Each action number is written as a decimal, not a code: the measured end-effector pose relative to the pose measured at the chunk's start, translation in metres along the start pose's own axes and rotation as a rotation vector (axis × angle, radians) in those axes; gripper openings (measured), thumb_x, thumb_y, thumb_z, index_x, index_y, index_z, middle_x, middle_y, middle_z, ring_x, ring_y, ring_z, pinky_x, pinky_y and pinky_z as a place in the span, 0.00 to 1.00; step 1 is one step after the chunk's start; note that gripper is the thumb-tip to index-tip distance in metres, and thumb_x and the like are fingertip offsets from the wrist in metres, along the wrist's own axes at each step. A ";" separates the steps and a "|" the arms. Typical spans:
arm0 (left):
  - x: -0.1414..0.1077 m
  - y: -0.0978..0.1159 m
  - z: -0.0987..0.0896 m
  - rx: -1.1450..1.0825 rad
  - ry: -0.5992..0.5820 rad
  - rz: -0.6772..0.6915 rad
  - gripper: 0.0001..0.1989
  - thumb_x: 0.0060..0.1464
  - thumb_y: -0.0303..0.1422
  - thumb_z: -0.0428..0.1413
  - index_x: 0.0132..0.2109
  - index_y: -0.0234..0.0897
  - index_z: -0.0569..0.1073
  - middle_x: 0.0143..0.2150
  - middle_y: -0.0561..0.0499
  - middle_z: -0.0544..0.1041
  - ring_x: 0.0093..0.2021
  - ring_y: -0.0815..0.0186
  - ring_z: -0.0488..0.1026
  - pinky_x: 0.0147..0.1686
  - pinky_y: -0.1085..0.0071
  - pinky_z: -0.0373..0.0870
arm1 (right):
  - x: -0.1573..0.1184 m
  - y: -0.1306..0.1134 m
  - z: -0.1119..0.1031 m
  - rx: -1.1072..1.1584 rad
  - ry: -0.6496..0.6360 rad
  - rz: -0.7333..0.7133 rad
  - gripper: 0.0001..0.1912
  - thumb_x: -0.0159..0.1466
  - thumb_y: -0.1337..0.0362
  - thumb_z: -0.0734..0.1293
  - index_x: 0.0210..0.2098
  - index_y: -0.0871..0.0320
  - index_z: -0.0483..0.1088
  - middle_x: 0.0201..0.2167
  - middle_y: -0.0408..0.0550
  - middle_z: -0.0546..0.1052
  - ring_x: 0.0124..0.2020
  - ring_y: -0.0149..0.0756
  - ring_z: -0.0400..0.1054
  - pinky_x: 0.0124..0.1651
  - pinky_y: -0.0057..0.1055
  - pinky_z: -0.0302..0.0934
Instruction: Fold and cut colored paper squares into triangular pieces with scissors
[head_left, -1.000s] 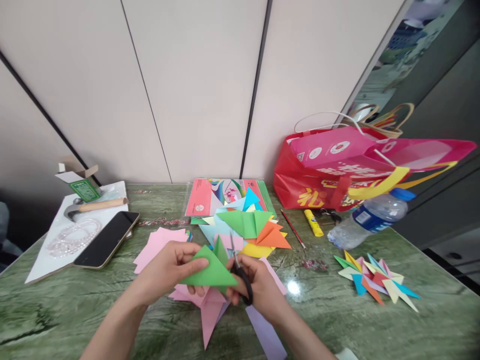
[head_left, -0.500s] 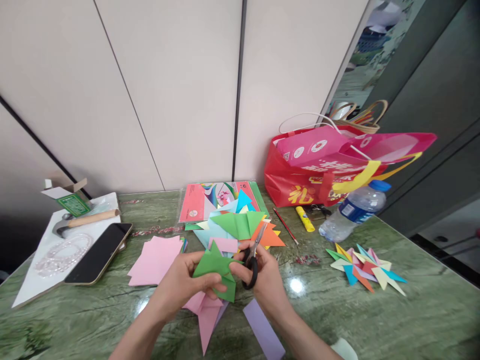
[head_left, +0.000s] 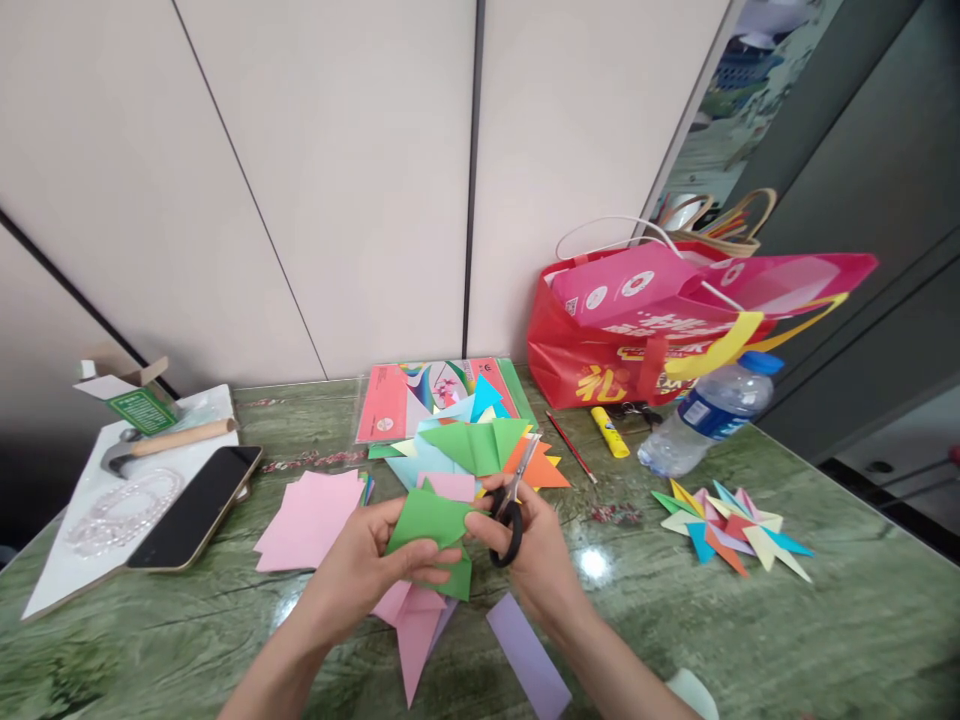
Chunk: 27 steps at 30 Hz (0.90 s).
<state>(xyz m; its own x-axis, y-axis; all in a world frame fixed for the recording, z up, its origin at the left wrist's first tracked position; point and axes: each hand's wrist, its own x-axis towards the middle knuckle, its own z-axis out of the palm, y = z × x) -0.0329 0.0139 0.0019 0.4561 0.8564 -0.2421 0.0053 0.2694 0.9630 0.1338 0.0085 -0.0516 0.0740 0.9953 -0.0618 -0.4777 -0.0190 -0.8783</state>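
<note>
Folded green paper (head_left: 429,522) is held in the air by my left hand (head_left: 352,565), its thumb in front and the fingers behind. My right hand (head_left: 541,555) pinches the paper's right corner between thumb and finger. Black-handled scissors (head_left: 514,518) rest in that same hand, blades pointing up and away from the paper. Below the hands, folded pink paper pieces (head_left: 417,630) lie partly covered. A purple paper strip (head_left: 529,655) lies beside them. Behind is a pile with another folded green piece (head_left: 480,445) on top.
Pink sheets (head_left: 311,520) and a phone (head_left: 196,508) lie left, near a hammer (head_left: 172,442) on a white board. Rightward are a red pencil (head_left: 571,447), glue stick (head_left: 610,432), plastic bottle (head_left: 709,415), red bag (head_left: 585,350) and colourful folded-paper stars (head_left: 731,530).
The upper flap of the green paper has turned and now shows a broader face toward the right. My right hand has shifted slightly right, still with the scissors.
</note>
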 end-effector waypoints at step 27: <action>0.005 -0.014 -0.061 0.758 0.071 -0.055 0.04 0.39 0.27 0.56 0.20 0.35 0.69 0.17 0.58 0.67 0.21 0.66 0.67 0.19 0.76 0.58 | 0.016 0.033 -0.014 -0.884 -0.108 -0.122 0.13 0.44 0.74 0.68 0.26 0.55 0.65 0.22 0.38 0.73 0.23 0.34 0.66 0.28 0.26 0.54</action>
<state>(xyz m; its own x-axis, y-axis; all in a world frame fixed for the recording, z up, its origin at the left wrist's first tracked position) -0.0849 0.0417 -0.0199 0.3791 0.8839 -0.2740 0.6473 -0.0417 0.7611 0.1309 0.0222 -0.0884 -0.0241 0.9978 0.0613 0.3796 0.0658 -0.9228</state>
